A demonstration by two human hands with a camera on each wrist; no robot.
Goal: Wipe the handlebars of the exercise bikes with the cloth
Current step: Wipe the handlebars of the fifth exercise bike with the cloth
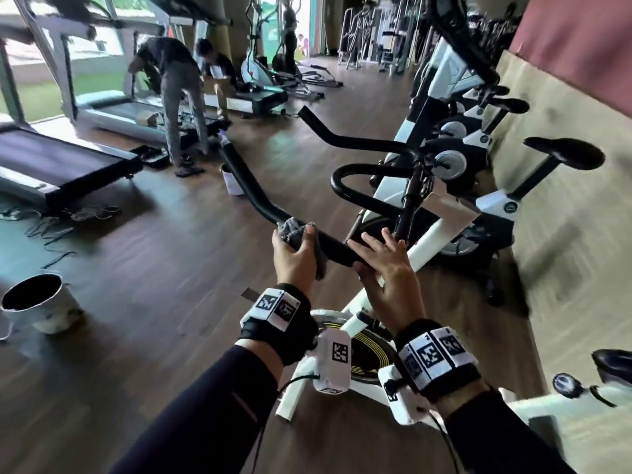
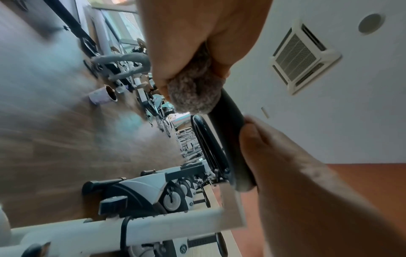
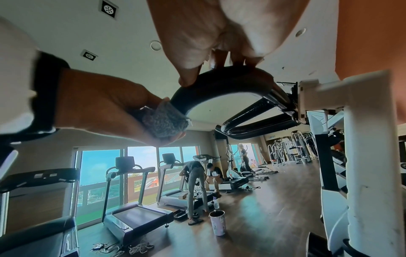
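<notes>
The left hand point(image 1: 297, 258) is wrapped round a crumpled grey cloth point(image 1: 291, 230), clamping it on the black padded handlebar point(image 1: 328, 246) of the nearest white exercise bike point(image 1: 429, 241). Just beside it, toward the stem, the right hand point(image 1: 388, 271) steadies the bar, fingers fairly straight on top, thumb beneath. The task seems early: the bar's far arm beyond the left hand, and the other white bikes point(image 1: 478, 131) beyond the right hand, likely remain.
</notes>
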